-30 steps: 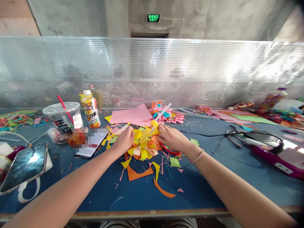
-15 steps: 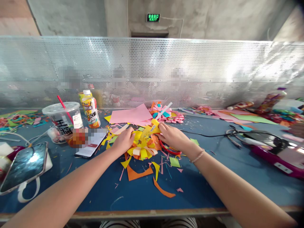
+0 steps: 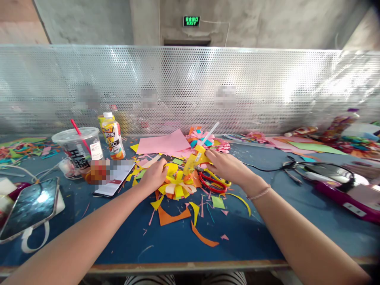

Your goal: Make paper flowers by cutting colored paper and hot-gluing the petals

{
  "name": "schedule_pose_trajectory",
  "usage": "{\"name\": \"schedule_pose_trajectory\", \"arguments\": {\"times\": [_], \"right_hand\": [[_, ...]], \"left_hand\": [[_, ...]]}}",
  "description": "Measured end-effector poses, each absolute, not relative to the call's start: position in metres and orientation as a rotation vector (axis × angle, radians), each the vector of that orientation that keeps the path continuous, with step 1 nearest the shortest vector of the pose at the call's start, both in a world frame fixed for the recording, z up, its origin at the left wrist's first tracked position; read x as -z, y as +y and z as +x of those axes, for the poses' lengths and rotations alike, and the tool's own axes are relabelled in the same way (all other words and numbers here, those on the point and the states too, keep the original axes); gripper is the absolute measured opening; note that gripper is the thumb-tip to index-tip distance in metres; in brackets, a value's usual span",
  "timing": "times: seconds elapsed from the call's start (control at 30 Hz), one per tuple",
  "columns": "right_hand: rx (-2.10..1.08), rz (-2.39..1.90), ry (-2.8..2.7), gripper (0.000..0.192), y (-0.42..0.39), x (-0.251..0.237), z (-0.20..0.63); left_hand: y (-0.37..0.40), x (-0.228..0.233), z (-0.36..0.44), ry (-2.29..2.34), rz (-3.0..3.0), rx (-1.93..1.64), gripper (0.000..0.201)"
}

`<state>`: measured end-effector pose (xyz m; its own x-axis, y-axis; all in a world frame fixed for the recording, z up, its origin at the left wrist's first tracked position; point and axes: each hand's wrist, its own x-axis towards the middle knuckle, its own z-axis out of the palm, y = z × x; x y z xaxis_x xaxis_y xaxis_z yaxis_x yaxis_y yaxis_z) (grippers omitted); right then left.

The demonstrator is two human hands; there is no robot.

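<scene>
My right hand (image 3: 224, 166) is closed around a yellow glue gun (image 3: 200, 155), with a pale glue stick (image 3: 211, 132) jutting from its back end. Its nozzle end points down-left, close above a yellow and orange paper flower (image 3: 178, 187). At the flower's upper left edge, my left hand (image 3: 154, 175) has its fingers pinched on yellow paper that seems to belong to the flower; the fingertips are partly hidden. Scissors with red handles (image 3: 211, 185) lie below my right hand, beside the flower. A thin curved yellow strip (image 3: 242, 201) rests to their right.
Orange scraps (image 3: 172, 217) lie in front. Pink sheets (image 3: 163, 143) and pink paper flowers (image 3: 198, 137) sit behind. On the left are a plastic cup (image 3: 77, 150), a drink bottle (image 3: 113, 136) and phones (image 3: 31, 208). A black cord (image 3: 264, 170) runs right; a perforated metal screen (image 3: 190, 87) stands behind.
My right hand has moved right with the glue gun, its nozzle drawing back from the flower. More of the scissors and the curved yellow strip now show. My left hand has hardly moved.
</scene>
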<state>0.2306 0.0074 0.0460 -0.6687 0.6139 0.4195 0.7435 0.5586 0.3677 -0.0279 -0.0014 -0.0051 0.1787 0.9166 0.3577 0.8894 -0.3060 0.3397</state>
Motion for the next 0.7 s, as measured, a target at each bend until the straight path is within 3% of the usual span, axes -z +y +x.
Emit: {"name": "schedule_pose_trajectory", "arguments": {"times": [0.7], "right_hand": [[0.657,-1.132,-2.596,0.015,-0.007,-0.038,0.207]], "left_hand": [[-0.003,0.003,-0.028,1.827,2.327,-0.777,0.015]]}}
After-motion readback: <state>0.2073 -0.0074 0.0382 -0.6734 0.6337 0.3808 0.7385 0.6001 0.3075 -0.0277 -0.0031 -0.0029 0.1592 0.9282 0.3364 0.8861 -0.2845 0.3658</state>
